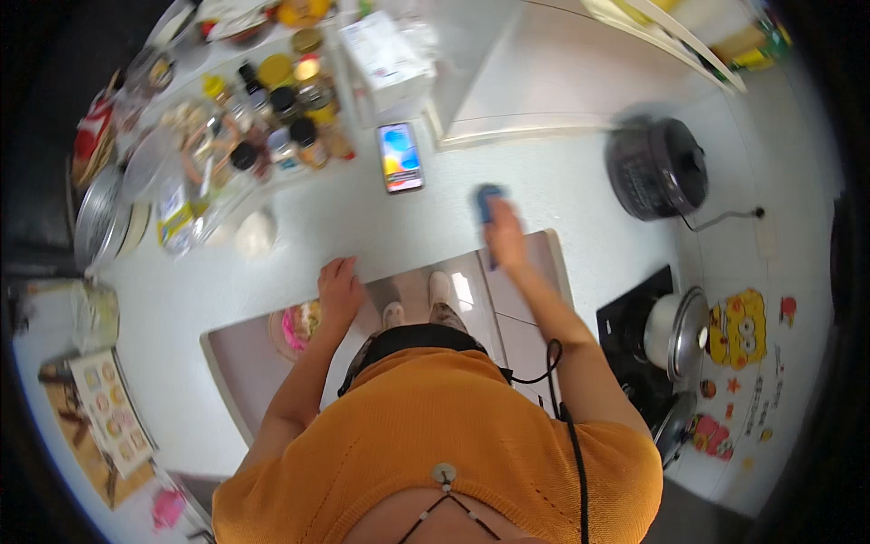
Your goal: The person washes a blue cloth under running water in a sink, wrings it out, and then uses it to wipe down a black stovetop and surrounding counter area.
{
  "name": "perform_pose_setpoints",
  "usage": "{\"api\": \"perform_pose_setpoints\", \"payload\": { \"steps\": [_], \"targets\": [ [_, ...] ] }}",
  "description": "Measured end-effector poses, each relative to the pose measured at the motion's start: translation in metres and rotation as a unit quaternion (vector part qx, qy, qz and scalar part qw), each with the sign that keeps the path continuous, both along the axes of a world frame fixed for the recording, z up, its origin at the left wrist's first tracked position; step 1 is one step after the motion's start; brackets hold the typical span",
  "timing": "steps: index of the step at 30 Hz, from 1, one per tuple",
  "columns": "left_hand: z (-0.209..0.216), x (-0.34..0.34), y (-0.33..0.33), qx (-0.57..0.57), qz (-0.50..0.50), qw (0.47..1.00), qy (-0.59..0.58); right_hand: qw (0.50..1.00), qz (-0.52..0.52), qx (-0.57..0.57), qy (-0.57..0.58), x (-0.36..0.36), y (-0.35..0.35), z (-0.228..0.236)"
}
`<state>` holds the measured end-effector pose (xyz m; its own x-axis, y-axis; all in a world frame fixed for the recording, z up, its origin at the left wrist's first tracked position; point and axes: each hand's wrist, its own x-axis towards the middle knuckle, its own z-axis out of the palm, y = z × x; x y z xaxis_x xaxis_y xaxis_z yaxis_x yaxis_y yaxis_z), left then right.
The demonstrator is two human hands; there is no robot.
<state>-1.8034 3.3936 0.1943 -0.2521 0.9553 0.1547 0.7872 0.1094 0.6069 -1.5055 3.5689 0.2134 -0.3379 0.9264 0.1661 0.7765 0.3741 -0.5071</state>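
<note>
A pale kitchen surface (335,218) curves around the person, with stickers on the tiled wall at the right. A blue cloth (489,194), blurred, lies on it near the inner edge, ahead of the person and slightly right. The right hand (504,234) grips the cloth from above, pressing it to the surface. The left hand (340,290) is at the inner edge, holding nothing, its fingers loosely bent. Between the hands and farther back lies a phone (401,159), its screen lit, with a white box (385,62) behind it. Jars and bottles (285,102) crowd the far left. To the right stands a dark cooker (656,170); nearer the person, a lidded pot (663,334) sits on a black stove (625,317).
</note>
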Motion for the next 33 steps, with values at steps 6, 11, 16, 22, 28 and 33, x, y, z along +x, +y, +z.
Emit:
{"api": "perform_pose_setpoints", "payload": {
  "steps": [6,11,16,22,28,33],
  "targets": [
    [0.006,0.031,0.034,0.018,-0.094,0.995,-0.002,0.952,0.28,0.114,-0.047,-0.031,-0.021,-0.015],
    [0.001,0.067,0.059,0.022,-0.157,0.987,-0.003,0.931,0.338,0.126,-0.05,0.023,0.019,-0.019],
    [0.017,0.117,0.102,0.041,-0.176,0.983,0.013,0.921,0.368,0.121,-0.049,0.043,0.05,-0.022],
    [0.033,0.174,0.143,0.051,-0.167,0.984,0.034,0.935,0.307,0.166,-0.054,0.079,0.114,-0.048],
    [0.024,0.224,0.16,0.041,-0.202,0.978,0.027,0.989,-0.036,0.002,-0.141,0.229,0.184,-0.028],
    [0.026,0.271,0.178,0.028,-0.267,0.963,-0.001,0.955,-0.202,-0.065,-0.206,0.292,0.126,-0.033]
  ]
}}
